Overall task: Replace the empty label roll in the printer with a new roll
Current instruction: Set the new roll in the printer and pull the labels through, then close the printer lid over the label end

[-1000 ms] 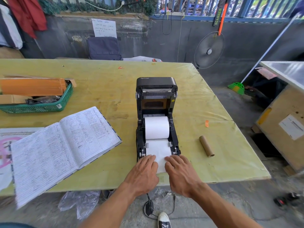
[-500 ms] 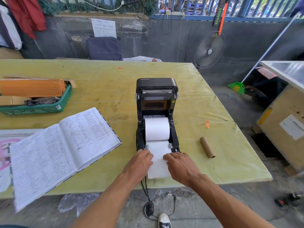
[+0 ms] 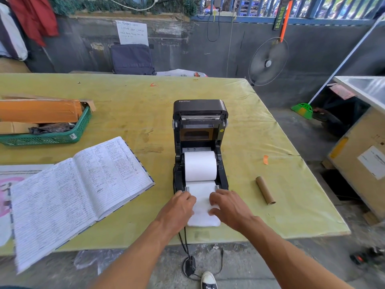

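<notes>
A black label printer (image 3: 200, 113) stands with its lid swung up and back on the yellow-green table (image 3: 239, 126). A white label roll (image 3: 200, 165) lies in its bay. A strip of paper (image 3: 203, 209) runs out of the front and over the table. My left hand (image 3: 179, 207) rests on the strip's left edge at the printer's front left corner. My right hand (image 3: 229, 207) lies on the strip's right edge, fingers spread and pressing it. The empty brown cardboard core (image 3: 265, 190) lies on the table to the right of the printer.
An open handwritten ledger (image 3: 73, 188) lies left of the printer. A green basket (image 3: 52, 137) with orange boxes sits at the far left. A black cable (image 3: 184, 240) hangs off the front edge. A cardboard crate (image 3: 362, 163) and a fan (image 3: 267, 62) stand to the right.
The paper strip has come further out of the printer's front toward the table edge. Both hands slid apart to the strip's two edges.
</notes>
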`<state>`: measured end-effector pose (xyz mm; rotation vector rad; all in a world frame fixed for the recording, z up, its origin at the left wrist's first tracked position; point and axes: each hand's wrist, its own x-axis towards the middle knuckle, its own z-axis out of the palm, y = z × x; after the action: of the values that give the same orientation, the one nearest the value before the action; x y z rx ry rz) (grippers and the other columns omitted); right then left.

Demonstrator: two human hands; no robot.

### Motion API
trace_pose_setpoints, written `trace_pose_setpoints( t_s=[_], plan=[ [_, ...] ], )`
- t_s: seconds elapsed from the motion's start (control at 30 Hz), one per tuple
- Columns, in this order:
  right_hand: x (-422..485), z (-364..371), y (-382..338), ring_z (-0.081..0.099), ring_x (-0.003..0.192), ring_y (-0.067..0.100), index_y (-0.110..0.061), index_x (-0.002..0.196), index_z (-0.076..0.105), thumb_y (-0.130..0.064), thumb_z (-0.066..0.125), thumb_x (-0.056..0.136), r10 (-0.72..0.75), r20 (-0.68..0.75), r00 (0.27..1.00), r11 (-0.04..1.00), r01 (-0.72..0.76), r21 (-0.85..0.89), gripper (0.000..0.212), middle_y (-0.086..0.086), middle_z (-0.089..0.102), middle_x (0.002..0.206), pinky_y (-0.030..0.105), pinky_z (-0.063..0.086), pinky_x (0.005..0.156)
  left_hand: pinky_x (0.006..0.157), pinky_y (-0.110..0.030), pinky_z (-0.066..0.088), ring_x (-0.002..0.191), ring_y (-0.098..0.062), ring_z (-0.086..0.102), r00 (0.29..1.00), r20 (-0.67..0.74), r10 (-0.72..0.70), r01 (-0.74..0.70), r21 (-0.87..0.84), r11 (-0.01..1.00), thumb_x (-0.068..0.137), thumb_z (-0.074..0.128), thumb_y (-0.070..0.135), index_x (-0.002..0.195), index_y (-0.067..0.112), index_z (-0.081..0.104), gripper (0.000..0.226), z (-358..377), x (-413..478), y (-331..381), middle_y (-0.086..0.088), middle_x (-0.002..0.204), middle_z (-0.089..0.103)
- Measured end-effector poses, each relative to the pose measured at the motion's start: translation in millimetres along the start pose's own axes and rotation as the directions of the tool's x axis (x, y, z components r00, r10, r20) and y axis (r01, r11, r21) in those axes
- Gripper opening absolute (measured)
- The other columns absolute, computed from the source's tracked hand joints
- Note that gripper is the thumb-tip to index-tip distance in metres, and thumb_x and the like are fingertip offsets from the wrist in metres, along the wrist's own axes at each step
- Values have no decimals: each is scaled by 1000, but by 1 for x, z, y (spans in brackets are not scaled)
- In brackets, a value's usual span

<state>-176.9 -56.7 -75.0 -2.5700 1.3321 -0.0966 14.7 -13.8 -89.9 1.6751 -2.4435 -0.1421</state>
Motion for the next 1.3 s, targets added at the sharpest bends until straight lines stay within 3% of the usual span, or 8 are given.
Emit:
trace_pose_setpoints(
  t_s=[0.17,0.3,0.47,0.6,0.7,1.07,1.17,1.3],
  plan=[
    [11,-33,5,58,63,21,-13,71,59,-46,59,93,213,-125,969,955,-179,237,39,-1,64,73,34,49,60,60,-28,45,66,-17,56,981,-178,-80,33,-255,966,96,52,23,79,8,67,27,-27,13,-12,-2,73,64],
    [38,-79,12,48,52,14,-19,60,48,-32,52,100,399,-284,872,873,-267,407,42,-5,55,58,26,36,50,56,-27,49,64,-15,59,812,-403,-423,205,-480,853,95,54,15,78,11,67,22,-67,48,-15,2,71,66],
    [86,-130,25,64,101,27,-6,113,63,-37,50,100,555,-416,720,755,-227,615,36,9,69,112,38,52,86,91,-35,49,106,-22,61,544,-339,-767,401,-698,593,96,51,29,119,9,62,32,-119,105,-31,-6,119,66],
    [122,-150,35,48,130,32,-5,146,39,-50,40,100,592,-249,766,633,-251,733,65,15,50,145,44,41,105,82,-37,47,105,-28,58,550,-52,-833,493,-785,375,96,43,50,127,5,55,56,-140,139,-32,-10,118,61],
    [137,-146,37,59,101,30,-3,126,54,-55,31,100,522,-144,841,594,-237,769,62,10,63,108,39,47,82,51,-32,28,61,-20,43,546,-9,-838,499,-800,333,98,35,51,74,10,48,49,-138,150,-23,-1,69,46],
    [94,-128,25,36,45,14,-18,90,67,5,43,83,534,-128,835,546,-226,806,34,-1,55,59,15,27,32,48,-32,25,50,-17,33,434,-180,-883,453,-803,386,97,43,37,57,11,35,49,-126,116,0,-1,52,39],
    [66,-133,10,33,47,14,-11,70,55,0,48,82,524,-107,845,526,-222,821,18,-2,42,55,16,25,33,49,-33,20,51,-19,28,444,-157,-882,456,-808,373,92,48,27,52,13,30,46,-124,93,10,0,47,32],
    [30,-120,-7,56,69,20,-5,99,64,-23,56,90,500,-101,860,475,-175,862,21,6,63,82,29,43,59,51,-32,24,50,-20,30,453,-94,-887,448,-836,317,87,52,33,51,14,31,46,-118,59,26,0,47,34]
  ],
)
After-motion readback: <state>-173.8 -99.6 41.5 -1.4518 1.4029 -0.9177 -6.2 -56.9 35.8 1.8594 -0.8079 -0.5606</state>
